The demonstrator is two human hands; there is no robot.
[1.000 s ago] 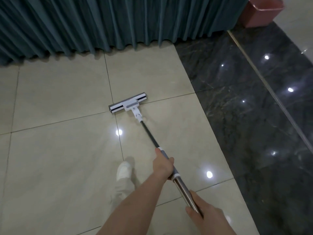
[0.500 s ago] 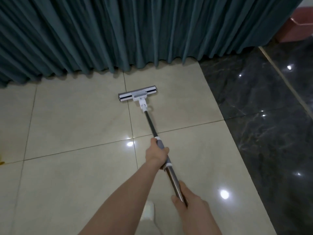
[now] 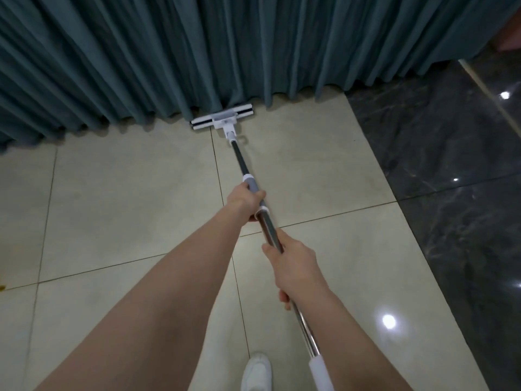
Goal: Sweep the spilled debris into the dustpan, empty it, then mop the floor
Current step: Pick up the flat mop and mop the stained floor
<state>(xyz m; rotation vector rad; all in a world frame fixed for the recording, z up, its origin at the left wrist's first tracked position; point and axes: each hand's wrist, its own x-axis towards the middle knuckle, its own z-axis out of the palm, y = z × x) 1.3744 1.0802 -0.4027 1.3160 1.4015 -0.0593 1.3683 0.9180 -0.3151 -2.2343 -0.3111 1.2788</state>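
On pale tiles, left hand [image 3: 244, 200] and right hand [image 3: 293, 265] grip one mop [image 3: 245, 167].

Your view is evenly lit, moderately bright, with soft overhead light. Glare: one round hot spot on the cream tile floor [image 3: 127, 221] at near right, several smaller pinpoints on the dark marble strip [image 3: 451, 165] along the right. Shadows are faint; a thin dark band sits under the hem of the curtain [image 3: 197, 52] at the far edge. Wide-angle distortion bends the tile joints and curtain folds outward toward the corners. Focus is soft throughout; your forearms at the near edge look slightly smeared. The steel mop handle [image 3: 270, 235] shows a bright streak.
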